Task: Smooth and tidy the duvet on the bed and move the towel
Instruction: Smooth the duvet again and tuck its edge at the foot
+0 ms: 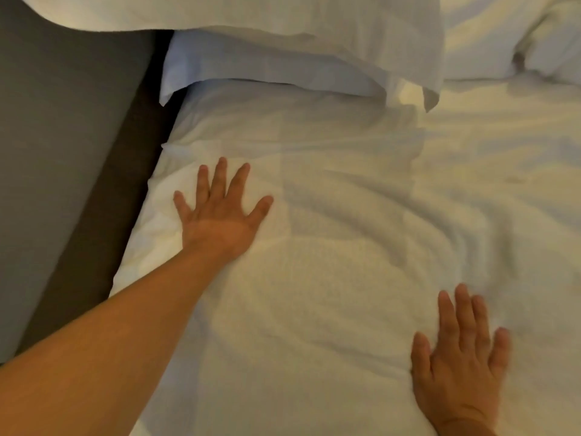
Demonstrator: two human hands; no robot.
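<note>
Both palms are down flat on the white duvet point(345, 247), which fills the middle and right of the frame. The left hand point(220, 209) lies at centre left, near the bed's edge, fingers spread wide and straight, holding nothing. The right hand point(462, 357) sits at lower right, fingers straight and closer together, pressing the cloth, slightly blurred.

This looks like the smoothing step. Ripples and folds fan out between the two hands and run toward the right of the frame, so I would say the next move calls for sweeping the palms outward across those creases, pressing evenly so the cover does not bunch.

A stack of pillows point(267, 58) crosses the top of the frame, its upper part cut off. The grey floor point(56, 152) runs down the left side. I can't pick out any towel among all this white linen; it may lie outside the frame. The right forearm is cut off at the bottom edge.
</note>
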